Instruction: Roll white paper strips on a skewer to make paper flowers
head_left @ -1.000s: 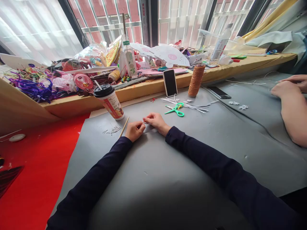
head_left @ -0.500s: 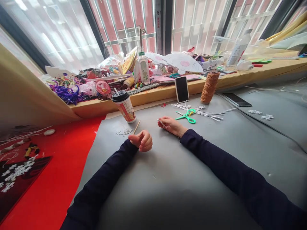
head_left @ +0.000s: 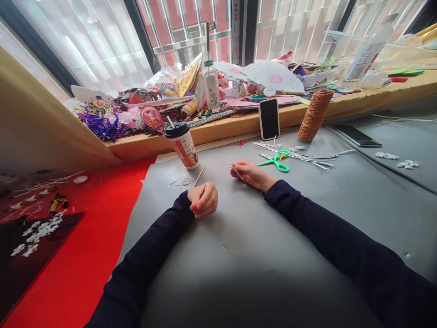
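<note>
Between the thumb and fingers of my right hand (head_left: 248, 174) is a small white strip (head_left: 236, 172). My left hand (head_left: 204, 199) is closed over the grey mat, its fingers curled in; whether it holds something small I cannot make out. Just beyond the left hand lie a thin wooden stick (head_left: 199, 176) and a small heap of white snippets (head_left: 184, 182). Green-handled scissors (head_left: 280, 161) rest past my right hand, beside a bundle of white strips (head_left: 310, 158).
A lidded paper cup (head_left: 184, 148), an upright phone (head_left: 269, 119) and a cone of brown twine (head_left: 314, 116) stand along the cluttered ledge (head_left: 218, 127). Another phone (head_left: 358, 135) and white knotted flowers (head_left: 408, 164) lie at the right.
My left hand's fingers have closed in from a looser curl. The right hand keeps its pinch on the white strip. The whole view has shifted a little, moving the objects rightward.
</note>
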A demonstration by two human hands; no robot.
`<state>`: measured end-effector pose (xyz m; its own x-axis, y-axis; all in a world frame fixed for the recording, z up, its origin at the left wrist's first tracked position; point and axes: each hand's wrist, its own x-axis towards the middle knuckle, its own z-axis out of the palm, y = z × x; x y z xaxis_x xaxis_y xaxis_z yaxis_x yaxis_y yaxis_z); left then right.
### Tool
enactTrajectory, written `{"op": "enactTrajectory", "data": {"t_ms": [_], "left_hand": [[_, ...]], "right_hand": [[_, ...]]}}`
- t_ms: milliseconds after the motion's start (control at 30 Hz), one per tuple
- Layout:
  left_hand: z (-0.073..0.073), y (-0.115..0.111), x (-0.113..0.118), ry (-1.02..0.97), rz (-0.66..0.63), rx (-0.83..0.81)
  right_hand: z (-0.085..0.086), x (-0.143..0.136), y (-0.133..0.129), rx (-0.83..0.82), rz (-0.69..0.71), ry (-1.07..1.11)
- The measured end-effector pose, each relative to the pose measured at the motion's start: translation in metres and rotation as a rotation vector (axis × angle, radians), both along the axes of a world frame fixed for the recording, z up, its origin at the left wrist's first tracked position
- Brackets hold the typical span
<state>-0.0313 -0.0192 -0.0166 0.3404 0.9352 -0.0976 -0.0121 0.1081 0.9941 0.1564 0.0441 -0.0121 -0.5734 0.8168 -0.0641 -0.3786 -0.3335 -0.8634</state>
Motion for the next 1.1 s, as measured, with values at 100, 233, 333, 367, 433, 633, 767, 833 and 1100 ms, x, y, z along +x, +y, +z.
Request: {"op": "enactTrajectory", "data": {"t_ms": [100, 233, 333, 367, 433, 633, 767, 833, 1100], "left_hand": [[0.002, -0.004, -0.002, -0.005, -0.144, -0.153], [0.012, -0.013, -0.001, -0.093, -0.242, -0.206], [0.021, -0.014, 0.009, -0.256, -0.27, -0.179], [0.023, -0.013, 0.013, -0.289, -0.25, -0.2], [0.023, -0.008, 0.021, -0.342, -0.174, -0.212], [0.008, 0.007, 0.032, -0.162, 0.274, 0.012], [0.002, 0.007, 0.039, 0.088, 0.41, 0.249], [0.001, 0.006, 0.04, 0.161, 0.389, 0.274], [-0.002, 0.007, 0.038, 0.187, 0.43, 0.248]], "right_hand": [[0.0, 0.001, 0.0, -0.002, 0.001, -0.001], [-0.001, 0.0, 0.0, 0.002, -0.006, 0.008], [-0.001, -0.003, -0.004, 0.017, -0.067, 0.008], [-0.001, -0.005, -0.005, 0.035, -0.104, 0.008], [-0.002, -0.009, -0.009, 0.07, -0.186, -0.009], [-0.007, -0.015, -0.015, 0.195, -0.258, -0.05], [-0.008, -0.013, -0.015, 0.219, -0.28, -0.068], [-0.007, -0.012, -0.016, 0.224, -0.289, -0.09], [0.0, -0.012, -0.018, 0.232, -0.247, -0.195]]}}
